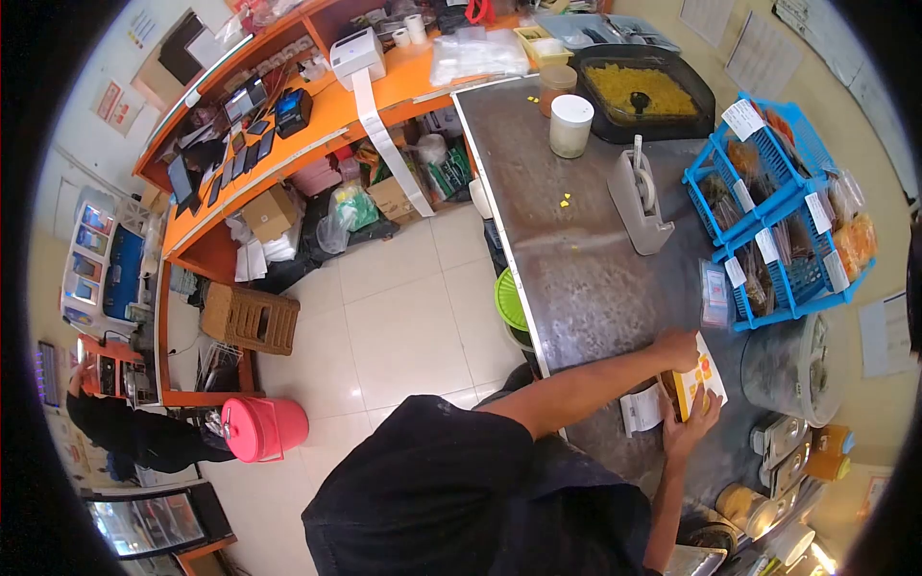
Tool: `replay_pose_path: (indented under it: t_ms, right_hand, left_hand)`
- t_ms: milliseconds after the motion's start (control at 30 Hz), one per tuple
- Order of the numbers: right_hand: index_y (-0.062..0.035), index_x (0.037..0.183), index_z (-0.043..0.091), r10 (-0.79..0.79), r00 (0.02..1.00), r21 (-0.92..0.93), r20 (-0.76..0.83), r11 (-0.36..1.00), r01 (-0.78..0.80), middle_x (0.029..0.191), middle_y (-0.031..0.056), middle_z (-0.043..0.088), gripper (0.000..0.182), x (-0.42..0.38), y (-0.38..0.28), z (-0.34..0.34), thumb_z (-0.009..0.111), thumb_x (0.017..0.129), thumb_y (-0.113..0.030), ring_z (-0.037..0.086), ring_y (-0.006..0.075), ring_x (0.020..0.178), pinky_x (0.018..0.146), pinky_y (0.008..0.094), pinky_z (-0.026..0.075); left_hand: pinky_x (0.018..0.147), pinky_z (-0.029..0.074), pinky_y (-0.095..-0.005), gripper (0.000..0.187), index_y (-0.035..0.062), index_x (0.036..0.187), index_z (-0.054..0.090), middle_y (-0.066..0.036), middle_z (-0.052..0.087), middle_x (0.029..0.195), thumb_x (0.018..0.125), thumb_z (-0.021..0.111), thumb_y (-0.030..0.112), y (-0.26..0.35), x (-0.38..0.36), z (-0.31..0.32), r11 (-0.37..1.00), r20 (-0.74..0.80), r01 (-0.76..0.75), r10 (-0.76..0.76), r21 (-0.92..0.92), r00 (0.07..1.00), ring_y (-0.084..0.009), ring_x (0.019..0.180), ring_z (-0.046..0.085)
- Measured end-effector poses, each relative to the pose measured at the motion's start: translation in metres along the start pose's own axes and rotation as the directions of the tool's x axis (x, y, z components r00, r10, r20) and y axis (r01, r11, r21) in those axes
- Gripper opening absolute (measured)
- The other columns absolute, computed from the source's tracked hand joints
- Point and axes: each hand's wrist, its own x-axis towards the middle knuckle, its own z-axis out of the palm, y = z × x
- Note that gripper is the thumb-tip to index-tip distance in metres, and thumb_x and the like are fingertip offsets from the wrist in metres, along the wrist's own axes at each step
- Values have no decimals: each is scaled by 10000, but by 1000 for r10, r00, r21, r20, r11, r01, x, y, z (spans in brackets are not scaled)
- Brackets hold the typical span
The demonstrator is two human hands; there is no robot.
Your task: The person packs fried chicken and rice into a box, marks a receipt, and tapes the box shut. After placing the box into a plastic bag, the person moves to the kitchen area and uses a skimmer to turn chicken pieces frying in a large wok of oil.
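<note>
A small white box with yellow and orange print (693,384) sits on the dark metal worktop, its white flap standing out on the far side. My left hand (678,351) is closed at the upper end of the box, fingers curled and partly hidden. From the lower side my right hand (688,424) holds the box, its fingers spread around the printed face. A white paper slip (642,411) lies beside the box, near my right hand. Just beyond the box, a small blue-and-white card pack (715,296) rests on the worktop.
Stacked blue baskets (783,226) with labelled bags stand by the wall. A grey tape dispenser (640,202), white jar (571,127) and dark pan of yellow food (645,88) are on the worktop (586,307). A clear tub (789,370) stands farther right. Another person (134,432) is at far left.
</note>
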Motion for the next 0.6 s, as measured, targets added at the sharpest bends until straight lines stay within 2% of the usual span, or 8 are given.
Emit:
replay_pose_path:
  t_ms: [67,167,267,367,467,567,600]
  right_hand:
    - [-127,1349,463,-3,1000,-14,0,1000,3,1327,183,381,704,-1,2,1,731,730,-329,246,454,1315,1045,595,250]
    - [-130,1340,478,-22,1000,-26,0,999,22,1325,182,380,691,-3,4,4,729,731,-336,243,457,1313,1043,596,251]
    - [-128,1336,481,-34,999,-44,20,998,35,1324,183,377,684,-3,2,0,728,734,-337,246,458,1308,1040,597,254]
    - [-123,1341,471,-60,998,-72,37,995,62,1319,187,377,687,-2,3,-3,726,740,-335,252,460,1303,1037,599,259]
    - [-121,1347,460,-77,996,-81,41,994,80,1310,192,378,687,-3,3,-3,726,750,-333,255,463,1299,1033,601,264]
    - [-121,1351,453,-89,996,-85,32,992,91,1309,195,377,677,-6,9,1,714,770,-350,258,465,1296,1030,602,269]
    - [-122,1352,452,-111,994,-93,14,989,112,1313,194,376,675,-8,13,5,711,774,-357,259,464,1296,1030,601,271]
  left_hand:
    - [1022,349,-455,539,36,1334,449,-196,533,1266,878,514,314,-2,0,5,998,97,35,-30,-49,995,-333,1228,465]
    - [1054,257,-504,564,44,1376,377,-190,500,1311,908,473,345,-12,-14,26,998,-207,2,-15,-63,978,-330,1276,405]
    - [1033,216,-548,564,56,1397,333,-188,527,1277,927,442,348,-31,-13,41,994,-300,-104,106,23,948,-344,1241,429]
    - [996,280,-489,515,52,1356,382,-194,531,1252,899,483,267,-38,-19,35,966,-303,-228,183,-119,935,-311,1239,437]
    - [976,287,-466,502,84,1365,393,-172,557,1213,904,483,260,-26,-37,9,888,-123,-86,33,-453,992,-292,1187,474]
    - [992,264,-476,533,157,1432,320,-162,544,1260,931,452,280,-29,-43,24,971,-202,-114,71,-208,977,-326,1167,474]
    - [989,266,-478,539,171,1439,308,-160,546,1258,931,447,287,-37,-40,36,969,-253,-170,122,-177,960,-324,1164,471]
